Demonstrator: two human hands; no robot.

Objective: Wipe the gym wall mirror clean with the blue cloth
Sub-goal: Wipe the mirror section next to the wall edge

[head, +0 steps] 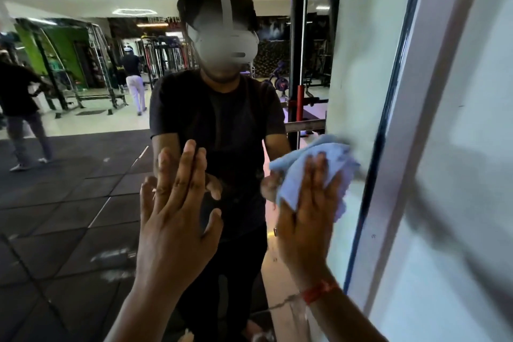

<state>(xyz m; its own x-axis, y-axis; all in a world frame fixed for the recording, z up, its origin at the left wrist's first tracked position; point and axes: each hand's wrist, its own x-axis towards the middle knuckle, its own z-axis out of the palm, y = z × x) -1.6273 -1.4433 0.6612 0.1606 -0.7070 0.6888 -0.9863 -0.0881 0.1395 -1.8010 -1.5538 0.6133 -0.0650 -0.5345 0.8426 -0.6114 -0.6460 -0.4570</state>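
- The blue cloth is bunched against the mirror, close to its right edge beside the white wall.
- The right hand presses the cloth flat with straight fingers.
- The left hand lies spread on the glass, holding nothing.
- A red thread circles the right wrist.

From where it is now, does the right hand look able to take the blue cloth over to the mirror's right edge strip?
Probably yes. The right hand presses the blue cloth flat against the mirror, and the cloth's far corner already lies close to the dark edge strip. Nothing shows between them.
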